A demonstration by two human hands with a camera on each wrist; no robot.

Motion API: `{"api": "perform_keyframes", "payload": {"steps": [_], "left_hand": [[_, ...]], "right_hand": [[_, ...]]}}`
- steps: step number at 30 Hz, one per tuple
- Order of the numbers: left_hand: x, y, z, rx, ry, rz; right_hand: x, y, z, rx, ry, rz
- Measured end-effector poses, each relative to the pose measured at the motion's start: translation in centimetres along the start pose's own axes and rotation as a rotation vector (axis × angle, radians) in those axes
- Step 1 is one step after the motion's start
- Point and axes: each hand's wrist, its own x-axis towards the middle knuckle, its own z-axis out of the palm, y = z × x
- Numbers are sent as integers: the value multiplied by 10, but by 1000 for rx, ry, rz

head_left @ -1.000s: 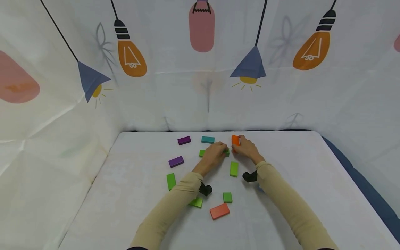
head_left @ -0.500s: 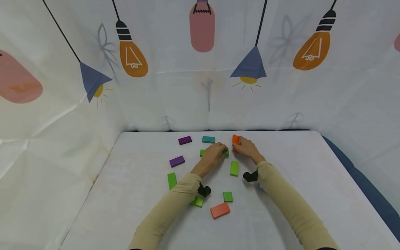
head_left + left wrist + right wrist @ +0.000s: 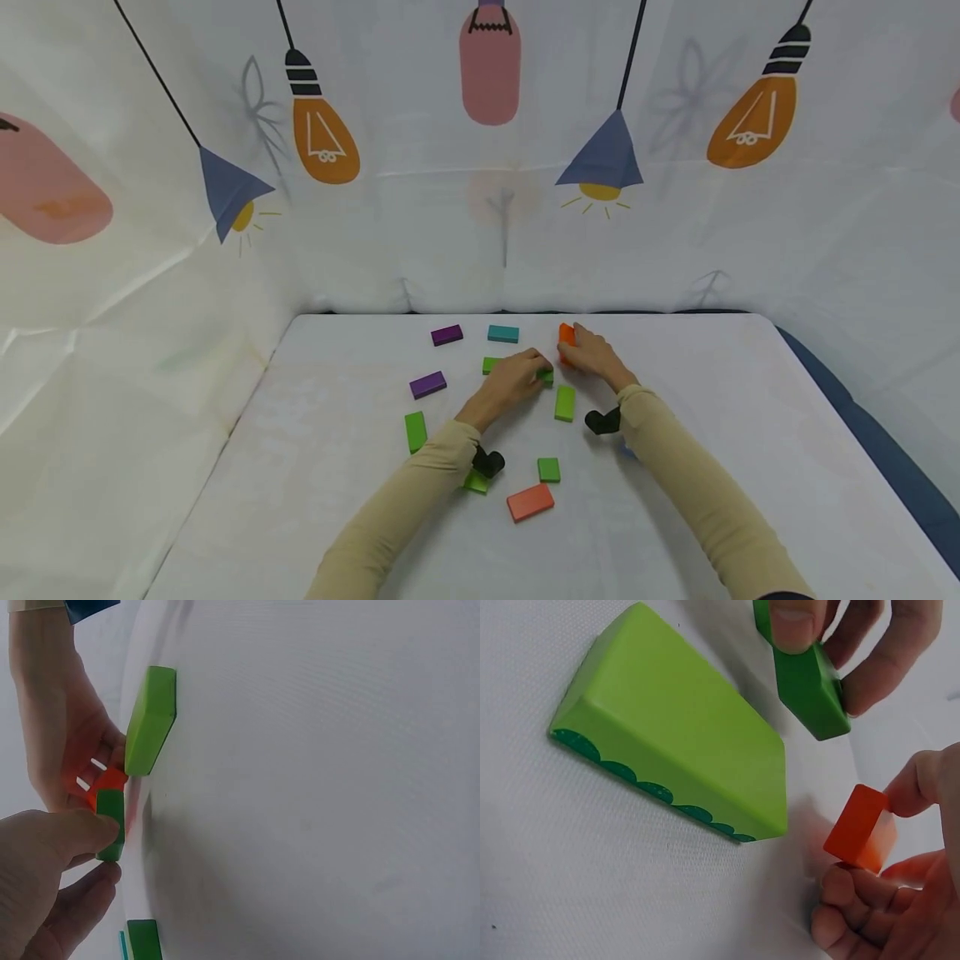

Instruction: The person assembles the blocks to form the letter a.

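Thumb and fingers of my left hand [image 3: 512, 382] pinch a small green block [image 3: 110, 804], which also shows in the right wrist view beside the light green block [image 3: 682, 720]. My right hand [image 3: 597, 357], just to the right, grips an orange block [image 3: 853, 825] between thumb and fingers, close to the white tabletop. The light green block, with a dark green scalloped edge, lies flat on the near side of both hands. Another green block [image 3: 491, 364] shows behind my left hand, partly covered by it.
Farther back lie a teal block [image 3: 503, 334] and two purple blocks [image 3: 447, 335]. Green blocks [image 3: 416, 432] lie near my left forearm, one partly under it. A green square block [image 3: 548, 470] and a coral block [image 3: 530, 502] sit between the forearms. Something blue [image 3: 628, 451] peeks out by the right sleeve.
My left hand has drawn slightly toward me with the green block. The right hand stays in place on the orange block. The head view has shifted a little.
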Motion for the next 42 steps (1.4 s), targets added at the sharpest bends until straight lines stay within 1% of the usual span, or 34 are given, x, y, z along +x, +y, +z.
{"api": "perform_keyframes", "payload": {"steps": [6,11,16,21,26,30,35,42], "left_hand": [[-5,-2,0,-43,4,-3],[-8,-4,-2,-80,22,3],[-12,-5,-2,-122,28,-4],[-15,-5,1,-146,41,-26],[-17,-3,4,-160,49,-61],[-17,-2,4,-173,52,-84],[-20,-1,3,-188,44,-97],[-23,3,3,-216,42,-113]], "right_hand": [[1,-1,-1,7,-35,22],[3,-3,-2,5,-30,24],[1,-4,-3,39,-36,36],[-1,-4,-2,88,-44,45],[-1,-2,-3,113,-46,43],[2,-3,-3,106,-42,31],[2,-7,-1,84,-42,21],[2,-11,2,84,-61,16]]}}
